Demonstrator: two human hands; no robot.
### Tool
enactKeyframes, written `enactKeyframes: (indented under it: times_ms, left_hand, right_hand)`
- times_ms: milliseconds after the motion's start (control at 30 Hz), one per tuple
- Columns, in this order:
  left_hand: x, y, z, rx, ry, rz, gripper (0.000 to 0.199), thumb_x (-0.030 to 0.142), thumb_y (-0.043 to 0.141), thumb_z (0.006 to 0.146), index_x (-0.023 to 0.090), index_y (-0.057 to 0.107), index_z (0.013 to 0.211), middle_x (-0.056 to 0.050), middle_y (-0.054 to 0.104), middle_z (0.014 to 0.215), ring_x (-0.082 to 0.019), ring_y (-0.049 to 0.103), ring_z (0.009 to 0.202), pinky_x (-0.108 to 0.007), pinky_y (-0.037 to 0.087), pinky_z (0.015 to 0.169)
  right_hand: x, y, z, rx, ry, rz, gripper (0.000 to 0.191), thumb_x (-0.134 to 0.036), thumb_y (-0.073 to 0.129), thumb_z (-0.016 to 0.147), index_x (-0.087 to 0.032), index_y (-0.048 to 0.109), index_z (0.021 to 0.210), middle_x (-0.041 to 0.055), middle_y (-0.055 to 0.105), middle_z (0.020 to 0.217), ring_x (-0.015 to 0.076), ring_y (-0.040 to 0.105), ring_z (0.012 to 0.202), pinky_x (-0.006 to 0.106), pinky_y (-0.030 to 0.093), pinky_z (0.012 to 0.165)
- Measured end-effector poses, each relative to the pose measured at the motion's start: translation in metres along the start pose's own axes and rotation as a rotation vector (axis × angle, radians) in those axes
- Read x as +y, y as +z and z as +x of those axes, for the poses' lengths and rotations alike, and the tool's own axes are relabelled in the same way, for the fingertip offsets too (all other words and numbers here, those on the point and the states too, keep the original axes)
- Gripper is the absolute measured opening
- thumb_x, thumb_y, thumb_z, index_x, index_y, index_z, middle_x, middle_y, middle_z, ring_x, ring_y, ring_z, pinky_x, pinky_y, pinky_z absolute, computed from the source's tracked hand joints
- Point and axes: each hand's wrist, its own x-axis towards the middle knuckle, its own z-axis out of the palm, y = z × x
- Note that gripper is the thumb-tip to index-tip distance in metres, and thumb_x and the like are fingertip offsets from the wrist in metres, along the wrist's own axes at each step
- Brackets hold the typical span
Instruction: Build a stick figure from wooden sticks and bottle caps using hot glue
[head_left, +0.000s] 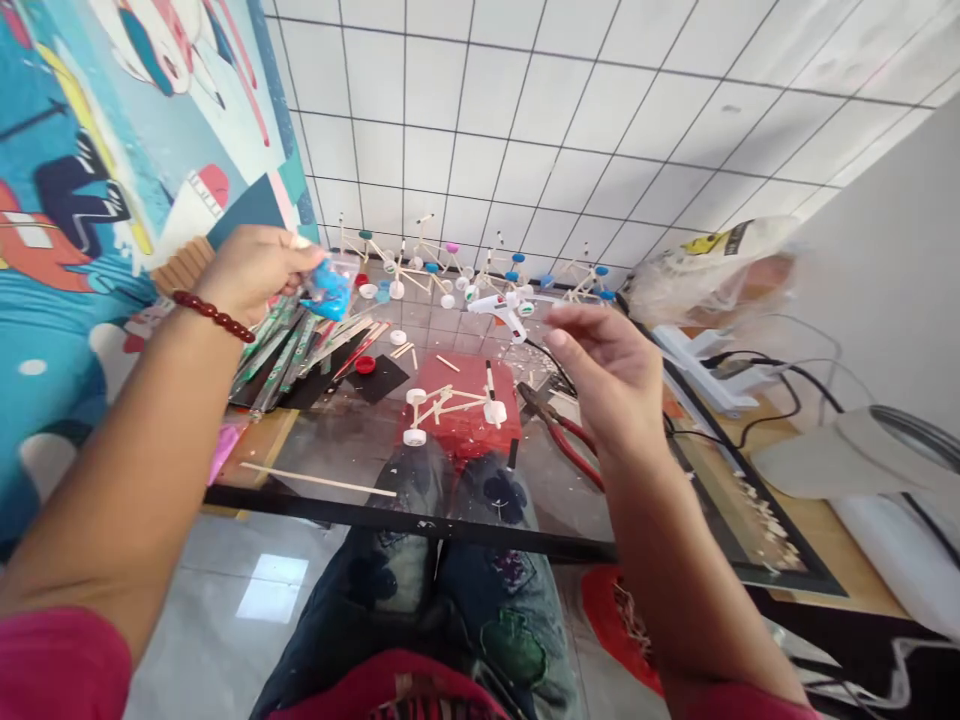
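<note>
The left hand (pixel 262 262) pinches a clear plastic bag (pixel 346 266) from above, apparently so its blue pieces (pixel 330 298) hang freely over the glossy worktop (pixel 322 438), while the right hand (pixel 611 362), loosely spread, hovers near a white plastic glue gun (pixel 501 310), red-handled metal pliers (pixel 550 415) in the way between that hand and a white-wheeled wooden-stick frame (pixel 444 404)

The small bag (pixel 345 264) holds blue contents (pixel 328 292) too blurred to identify.

Bright light glares off the floor (pixel 274 588), and the edges look stretched.
</note>
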Motion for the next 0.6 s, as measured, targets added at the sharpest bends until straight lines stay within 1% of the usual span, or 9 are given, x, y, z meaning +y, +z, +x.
enactKeyframes:
  times_ms: [67, 133, 167, 267, 333, 400, 467, 500, 600]
  left_hand:
    - [-0.019, -0.032, 0.004, 0.067, -0.038, 0.154, 0.030, 0.028, 0.091, 0.068, 0.014, 0.067, 0.057, 0.003, 0.048, 0.040, -0.009, 0.034, 0.050, -0.028, 0.029, 0.061]
    - [-0.040, -0.052, 0.003, 0.111, 0.013, 0.338, 0.030, 0.031, 0.095, 0.057, 0.019, 0.067, 0.054, 0.004, 0.046, 0.039, -0.013, 0.036, 0.056, -0.030, 0.030, 0.066]
    - [-0.050, -0.058, -0.001, 0.123, 0.030, 0.371, 0.029, 0.029, 0.096, 0.053, 0.022, 0.069, 0.056, 0.004, 0.048, 0.042, -0.015, 0.037, 0.059, -0.030, 0.030, 0.070]
    - [-0.072, -0.062, -0.018, 0.162, 0.108, 0.411, 0.030, 0.029, 0.097, 0.045, 0.028, 0.070, 0.058, 0.003, 0.043, 0.050, -0.018, 0.037, 0.066, -0.031, 0.028, 0.075]
    - [-0.083, -0.060, -0.031, 0.183, 0.189, 0.458, 0.032, 0.039, 0.095, 0.046, 0.027, 0.066, 0.052, 0.001, 0.039, 0.055, -0.019, 0.033, 0.067, -0.031, 0.025, 0.073]
    - [-0.090, -0.057, -0.041, 0.179, 0.239, 0.534, 0.042, 0.053, 0.092, 0.050, 0.025, 0.060, 0.046, 0.000, 0.036, 0.056, -0.018, 0.029, 0.065, -0.030, 0.021, 0.071]
    - [-0.093, -0.055, -0.046, 0.154, 0.223, 0.619, 0.054, 0.063, 0.086, 0.056, 0.023, 0.054, 0.042, 0.000, 0.033, 0.054, -0.017, 0.025, 0.063, -0.029, 0.019, 0.070]
    - [-0.092, -0.055, -0.048, 0.126, 0.202, 0.649, 0.055, 0.066, 0.083, 0.060, 0.023, 0.054, 0.043, 0.000, 0.033, 0.053, -0.017, 0.025, 0.062, -0.029, 0.019, 0.070]
    - [-0.082, -0.061, -0.061, 0.098, 0.166, 0.680, 0.042, 0.066, 0.076, 0.067, 0.027, 0.064, 0.057, 0.001, 0.044, 0.053, -0.019, 0.036, 0.064, -0.028, 0.024, 0.069]
  right_hand:
    - [0.001, -0.002, -0.016, -0.003, 0.015, -0.020, 0.022, -0.038, 0.079, 0.082, -0.025, 0.072, 0.098, 0.0037, 0.073, 0.100, 0.0183, 0.069, 0.092, 0.035, 0.057, 0.086]
    - [0.005, 0.001, -0.028, -0.027, 0.031, -0.027, 0.020, -0.037, 0.078, 0.082, -0.024, 0.072, 0.096, 0.0038, 0.074, 0.098, 0.0184, 0.069, 0.090, 0.036, 0.057, 0.087]
    - [0.007, 0.003, -0.033, -0.043, 0.038, -0.021, 0.019, -0.037, 0.077, 0.082, -0.024, 0.072, 0.095, 0.0037, 0.074, 0.096, 0.0181, 0.069, 0.088, 0.035, 0.057, 0.085]
    - [0.014, 0.012, -0.045, -0.077, 0.050, -0.004, 0.015, -0.035, 0.075, 0.084, -0.023, 0.073, 0.092, 0.0033, 0.074, 0.092, 0.0176, 0.069, 0.085, 0.035, 0.057, 0.083]
    - [0.018, 0.016, -0.052, -0.077, 0.047, -0.013, 0.012, -0.033, 0.073, 0.085, -0.023, 0.073, 0.091, 0.0029, 0.074, 0.092, 0.0179, 0.069, 0.088, 0.036, 0.055, 0.087]
    - [0.022, 0.018, -0.060, -0.071, 0.044, -0.032, 0.010, -0.032, 0.073, 0.086, -0.023, 0.073, 0.091, 0.0028, 0.074, 0.092, 0.0183, 0.069, 0.090, 0.037, 0.054, 0.091]
    - [0.025, 0.018, -0.069, -0.062, 0.044, -0.051, 0.011, -0.032, 0.072, 0.087, -0.022, 0.073, 0.090, 0.0031, 0.074, 0.091, 0.0189, 0.069, 0.089, 0.038, 0.054, 0.091]
    - [0.026, 0.017, -0.073, -0.054, 0.043, -0.063, 0.011, -0.033, 0.072, 0.087, -0.022, 0.073, 0.090, 0.0033, 0.074, 0.090, 0.0193, 0.069, 0.089, 0.038, 0.054, 0.090]
    - [0.029, 0.013, -0.085, 0.005, 0.026, -0.110, 0.011, -0.033, 0.071, 0.087, -0.023, 0.073, 0.089, 0.0040, 0.074, 0.090, 0.0202, 0.070, 0.088, 0.039, 0.055, 0.088]
